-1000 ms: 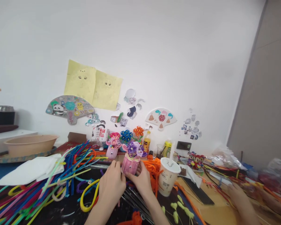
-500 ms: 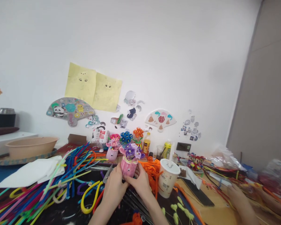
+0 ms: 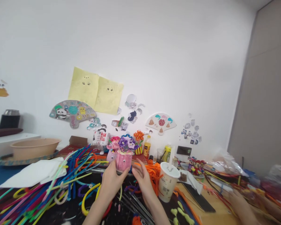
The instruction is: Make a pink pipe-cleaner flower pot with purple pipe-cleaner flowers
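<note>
A pink flower pot (image 3: 124,162) of fuzzy pipe cleaner, with a small eye on its front, bears purple and lilac flowers (image 3: 127,143). My left hand (image 3: 112,179) grips its left side, thumb across the lower front. Right of the pot is my right hand (image 3: 140,176), fingers apart and slightly bent; a narrow gap shows between it and the pot. Partly hidden behind stands a second, lilac-pink pot (image 3: 110,156) with pink flowers. Beyond it are blue flowers and an orange flower pot (image 3: 139,150) with yellow stripes.
Many coloured pipe cleaners (image 3: 44,190) cover the table's left side, near white paper (image 3: 32,175). Orange pipe cleaners (image 3: 154,175) and a paper cup (image 3: 167,187) stand close right of my right hand. Another person's hands (image 3: 242,204) are blurred at far right.
The pink pot has moved away from me, down among the other flower pots. My right hand has come off it and opened, while my left stays on it.
</note>
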`<state>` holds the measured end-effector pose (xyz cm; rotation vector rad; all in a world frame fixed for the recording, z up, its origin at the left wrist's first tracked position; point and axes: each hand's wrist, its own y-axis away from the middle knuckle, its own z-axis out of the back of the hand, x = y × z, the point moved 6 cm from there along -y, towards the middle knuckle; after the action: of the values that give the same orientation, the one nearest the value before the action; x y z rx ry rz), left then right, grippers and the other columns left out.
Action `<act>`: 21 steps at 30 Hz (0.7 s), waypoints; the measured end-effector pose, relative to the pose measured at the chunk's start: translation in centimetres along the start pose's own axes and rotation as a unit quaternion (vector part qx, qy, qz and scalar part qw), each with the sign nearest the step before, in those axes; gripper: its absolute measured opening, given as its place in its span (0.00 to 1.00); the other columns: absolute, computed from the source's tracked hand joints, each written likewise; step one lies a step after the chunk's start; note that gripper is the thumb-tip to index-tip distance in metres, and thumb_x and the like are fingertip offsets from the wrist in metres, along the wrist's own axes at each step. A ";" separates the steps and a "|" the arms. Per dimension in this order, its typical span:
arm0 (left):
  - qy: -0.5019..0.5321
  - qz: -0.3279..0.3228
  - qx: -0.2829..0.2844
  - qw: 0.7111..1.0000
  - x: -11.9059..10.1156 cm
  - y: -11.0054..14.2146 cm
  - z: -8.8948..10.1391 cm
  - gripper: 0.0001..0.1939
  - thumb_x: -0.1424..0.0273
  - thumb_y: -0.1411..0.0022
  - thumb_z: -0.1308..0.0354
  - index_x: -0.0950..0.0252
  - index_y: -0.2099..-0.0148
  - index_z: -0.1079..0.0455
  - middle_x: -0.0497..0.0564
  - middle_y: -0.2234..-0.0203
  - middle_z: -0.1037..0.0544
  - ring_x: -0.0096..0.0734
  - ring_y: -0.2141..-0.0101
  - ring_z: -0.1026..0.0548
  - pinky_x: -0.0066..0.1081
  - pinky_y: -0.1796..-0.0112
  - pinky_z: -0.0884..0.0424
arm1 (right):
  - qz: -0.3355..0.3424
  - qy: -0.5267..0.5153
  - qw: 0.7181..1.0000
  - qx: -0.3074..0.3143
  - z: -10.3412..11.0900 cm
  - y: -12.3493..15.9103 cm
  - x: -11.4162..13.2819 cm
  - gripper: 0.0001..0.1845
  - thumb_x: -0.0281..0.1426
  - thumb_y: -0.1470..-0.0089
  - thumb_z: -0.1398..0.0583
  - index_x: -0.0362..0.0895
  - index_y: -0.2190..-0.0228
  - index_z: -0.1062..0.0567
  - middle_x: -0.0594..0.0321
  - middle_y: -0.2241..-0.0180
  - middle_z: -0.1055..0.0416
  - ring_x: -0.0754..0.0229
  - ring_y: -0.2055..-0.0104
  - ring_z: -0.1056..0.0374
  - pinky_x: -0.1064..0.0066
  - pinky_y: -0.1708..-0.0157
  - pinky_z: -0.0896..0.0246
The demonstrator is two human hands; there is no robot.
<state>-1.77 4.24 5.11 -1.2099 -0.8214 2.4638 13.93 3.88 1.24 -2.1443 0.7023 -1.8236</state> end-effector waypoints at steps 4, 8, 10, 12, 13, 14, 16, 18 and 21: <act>0.026 -0.011 -0.002 1.000 -0.7 -0.3 1.4 0.19 0.59 0.45 0.46 0.67 0.56 0.34 0.55 0.65 0.23 0.41 0.61 0.25 0.33 0.63 0.34 | -0.004 0.042 0.999 -0.035 0.9 -0.2 0.3 0.28 0.45 0.57 0.36 0.43 0.56 0.28 0.54 0.59 0.26 0.53 0.54 0.30 0.62 0.52 0.36; 0.056 -0.033 0.003 0.998 -1.3 0.2 1.4 0.18 0.59 0.45 0.46 0.66 0.57 0.33 0.54 0.65 0.23 0.38 0.63 0.25 0.32 0.63 0.33 | 0.020 0.055 0.996 -0.074 1.7 -0.2 1.5 0.22 0.44 0.57 0.37 0.43 0.63 0.25 0.56 0.61 0.25 0.54 0.58 0.30 0.67 0.59 0.33; 0.064 -0.039 0.002 0.997 -1.5 0.6 1.0 0.17 0.59 0.44 0.46 0.66 0.57 0.33 0.53 0.65 0.23 0.38 0.62 0.26 0.32 0.63 0.33 | 0.015 0.042 0.995 -0.091 2.0 -0.1 1.9 0.21 0.44 0.57 0.37 0.42 0.65 0.24 0.57 0.65 0.25 0.56 0.64 0.29 0.69 0.66 0.33; 0.075 -0.040 0.007 0.996 -1.6 0.8 0.6 0.17 0.60 0.44 0.47 0.66 0.56 0.33 0.54 0.64 0.23 0.38 0.61 0.26 0.33 0.61 0.33 | 0.005 0.020 0.995 -0.099 2.2 0.0 2.1 0.20 0.43 0.57 0.37 0.42 0.66 0.24 0.59 0.69 0.25 0.58 0.70 0.31 0.71 0.72 0.34; 0.084 -0.038 0.012 0.996 -1.7 0.9 0.5 0.18 0.60 0.44 0.46 0.65 0.55 0.34 0.54 0.62 0.24 0.38 0.60 0.26 0.33 0.60 0.33 | -0.001 0.009 0.995 -0.097 2.2 0.0 2.1 0.19 0.43 0.57 0.36 0.42 0.66 0.24 0.60 0.72 0.26 0.59 0.73 0.32 0.71 0.74 0.35; 0.093 -0.037 0.019 0.995 -1.7 0.9 0.3 0.18 0.60 0.44 0.46 0.65 0.54 0.34 0.54 0.61 0.24 0.38 0.59 0.26 0.34 0.59 0.33 | -0.006 -0.001 0.996 -0.092 2.1 0.1 2.0 0.19 0.43 0.57 0.36 0.42 0.66 0.25 0.61 0.74 0.27 0.60 0.75 0.33 0.72 0.75 0.36; 0.115 -0.034 0.034 0.992 -1.8 1.0 0.1 0.19 0.60 0.44 0.46 0.65 0.52 0.34 0.54 0.59 0.24 0.38 0.58 0.26 0.34 0.58 0.33 | -0.015 -0.017 0.997 -0.073 1.8 0.0 1.8 0.19 0.42 0.57 0.36 0.41 0.66 0.25 0.64 0.78 0.29 0.62 0.77 0.35 0.72 0.77 0.38; 0.133 -0.035 0.045 0.990 -1.8 0.9 -0.1 0.21 0.60 0.44 0.46 0.65 0.51 0.35 0.55 0.57 0.25 0.38 0.56 0.27 0.35 0.56 0.33 | -0.015 -0.025 0.998 -0.057 1.6 0.0 1.7 0.19 0.42 0.57 0.36 0.41 0.66 0.25 0.65 0.79 0.31 0.62 0.77 0.36 0.72 0.77 0.39; 0.133 -0.028 0.051 0.989 -1.5 0.9 -0.4 0.22 0.59 0.43 0.47 0.66 0.50 0.36 0.57 0.55 0.26 0.39 0.54 0.28 0.37 0.54 0.34 | -0.014 -0.030 0.998 -0.052 1.5 0.0 1.6 0.20 0.43 0.57 0.37 0.42 0.65 0.25 0.65 0.79 0.32 0.62 0.77 0.36 0.72 0.77 0.39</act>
<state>-0.52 2.89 5.34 -1.4176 -0.6390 2.2071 15.57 2.91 2.34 -2.2756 0.7739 -1.7643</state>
